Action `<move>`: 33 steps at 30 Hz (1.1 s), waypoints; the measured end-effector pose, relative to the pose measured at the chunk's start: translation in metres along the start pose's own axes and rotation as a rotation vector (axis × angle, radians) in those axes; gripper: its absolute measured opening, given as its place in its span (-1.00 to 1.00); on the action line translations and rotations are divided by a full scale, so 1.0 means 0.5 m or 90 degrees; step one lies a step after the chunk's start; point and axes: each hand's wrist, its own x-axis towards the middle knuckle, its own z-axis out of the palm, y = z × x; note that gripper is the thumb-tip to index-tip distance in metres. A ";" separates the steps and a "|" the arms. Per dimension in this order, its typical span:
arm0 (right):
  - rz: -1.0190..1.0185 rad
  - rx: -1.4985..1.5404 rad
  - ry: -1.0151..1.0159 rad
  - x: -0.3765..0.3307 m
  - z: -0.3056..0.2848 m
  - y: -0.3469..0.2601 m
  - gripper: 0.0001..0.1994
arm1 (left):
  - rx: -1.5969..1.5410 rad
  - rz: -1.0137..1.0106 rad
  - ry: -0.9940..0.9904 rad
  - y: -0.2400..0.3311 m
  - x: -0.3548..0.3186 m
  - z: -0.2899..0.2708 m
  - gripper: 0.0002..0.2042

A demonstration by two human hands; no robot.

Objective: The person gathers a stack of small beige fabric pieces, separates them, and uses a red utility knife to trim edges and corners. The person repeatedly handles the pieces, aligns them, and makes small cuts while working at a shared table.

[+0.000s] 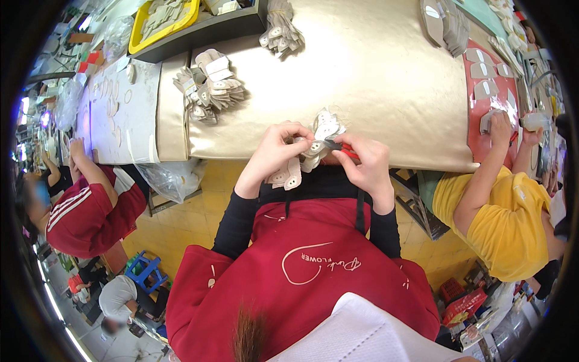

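At the table's near edge, my left hand [274,151] is closed, thumb and fingers pinching a bunch of pale, flat cut pieces [326,125] with small dark holes. More of these pale pieces [288,175] hang below that hand, over my lap. My right hand [369,161] grips a small hand tool [348,151] with red handles and a dark tip. The tip points left and meets the bunch close to my left fingertips. Fingers hide part of the tool, so its exact kind is unclear.
Tied bundles of similar pieces [211,87] lie at the left, another bundle [281,30] farther back. A yellow tray [164,41] sits in a dark box [199,37]. Co-workers sit on both sides: a maroon sleeve [84,208] left, a yellow shirt [500,217] right by a red board [476,136].
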 end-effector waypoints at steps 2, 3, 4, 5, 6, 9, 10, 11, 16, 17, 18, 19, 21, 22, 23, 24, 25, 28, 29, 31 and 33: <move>-0.018 -0.029 -0.032 0.000 0.000 -0.003 -0.81 | 0.026 0.017 -0.001 -0.001 0.002 -0.001 -0.82; -0.027 -0.039 -0.046 0.000 0.001 -0.004 -0.81 | 0.045 0.025 -0.001 -0.001 0.002 -0.002 -0.82; -0.021 -0.044 -0.037 0.001 0.001 -0.005 -0.81 | 0.063 0.034 -0.001 -0.001 0.002 -0.003 -0.82; -0.020 -0.046 -0.028 0.001 0.003 -0.005 -0.81 | 0.059 0.027 -0.001 -0.001 0.002 -0.003 -0.82; -0.017 -0.045 -0.023 0.001 0.003 -0.004 -0.81 | 0.055 0.021 0.000 -0.001 0.002 -0.004 -0.82; 0.003 -0.004 0.014 -0.001 0.003 0.000 -0.81 | 0.029 0.011 -0.003 0.001 0.001 -0.004 -0.82; -0.003 -0.014 -0.002 -0.002 0.004 0.001 -0.81 | 0.022 0.009 -0.001 0.002 0.000 -0.003 -0.82; -0.003 -0.023 -0.017 -0.003 0.005 0.003 -0.81 | 0.000 -0.004 -0.008 0.003 0.000 -0.002 -0.82; 0.083 -0.036 0.022 -0.009 0.007 0.006 -0.79 | -0.083 -0.035 -0.031 0.013 -0.003 -0.007 -0.78; 0.103 -0.022 0.048 -0.009 0.006 0.006 -0.79 | -0.068 -0.025 -0.032 0.016 -0.005 -0.010 -0.77; 0.122 -0.003 0.075 -0.010 0.005 0.005 -0.78 | -0.052 -0.006 -0.033 0.019 -0.008 -0.012 -0.76; 0.122 0.011 0.077 -0.010 0.005 0.005 -0.78 | -0.033 0.017 -0.034 0.021 -0.010 -0.015 -0.75; 0.123 0.048 0.090 -0.010 0.005 0.003 -0.77 | -0.038 0.006 -0.024 0.021 -0.013 -0.017 -0.76; 0.129 0.077 0.083 -0.010 0.007 0.001 -0.77 | -0.039 0.002 -0.018 0.020 -0.014 -0.019 -0.77; 0.137 0.107 0.081 -0.010 0.010 -0.001 -0.77 | -0.033 -0.020 -0.028 0.018 -0.015 -0.021 -0.79; 0.149 0.134 0.070 -0.011 0.013 -0.003 -0.77 | -0.027 -0.041 -0.038 0.015 -0.015 -0.025 -0.81; 0.150 0.136 0.062 -0.012 0.015 -0.004 -0.76 | -0.021 -0.063 -0.047 0.011 -0.016 -0.029 -0.82; 0.158 0.130 0.033 -0.013 0.019 -0.008 -0.76 | -0.066 0.029 -0.039 -0.001 -0.011 -0.037 -0.88; 0.154 0.126 0.037 -0.012 0.020 -0.009 -0.77 | -0.080 0.024 -0.042 -0.003 -0.010 -0.038 -0.89; 0.147 0.121 0.041 -0.011 0.020 -0.010 -0.78 | -0.055 -0.004 -0.058 -0.003 -0.013 -0.041 -0.86; 0.144 0.114 0.040 -0.011 0.020 -0.010 -0.78 | -0.063 0.035 -0.074 0.003 -0.015 -0.035 -0.82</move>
